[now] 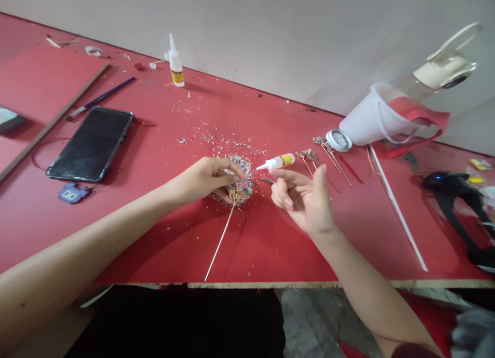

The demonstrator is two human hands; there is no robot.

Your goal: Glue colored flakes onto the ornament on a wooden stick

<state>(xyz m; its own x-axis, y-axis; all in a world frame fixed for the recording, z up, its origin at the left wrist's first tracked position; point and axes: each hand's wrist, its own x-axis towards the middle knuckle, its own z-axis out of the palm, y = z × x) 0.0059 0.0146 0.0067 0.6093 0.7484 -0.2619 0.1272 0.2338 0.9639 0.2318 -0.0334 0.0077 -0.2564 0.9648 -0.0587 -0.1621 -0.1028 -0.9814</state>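
Observation:
My left hand (204,180) bends over a gold hairpin (222,234), its fingers closed around the ornate head while the long stem points toward the table's front edge. Part of that head is hidden under the fingers. Beneath and behind it spreads a pile of small multicoloured chips (242,165). My right hand (303,198) is raised just to the right, thumb and index finger apart, the other fingers loosely curled. A dark pointed tip (268,180) shows beside its fingers; I cannot tell what it belongs to. Beyond that hand lies a small glue bottle (284,160) with a yellow label.
Another glue bottle (176,69) stands near the wall. To the left are a phone (93,144), a paintbrush (102,98) and a wooden strip (54,121). Several hairpins (332,154), a white bucket (363,116) on its side and a black device (456,193) lie right.

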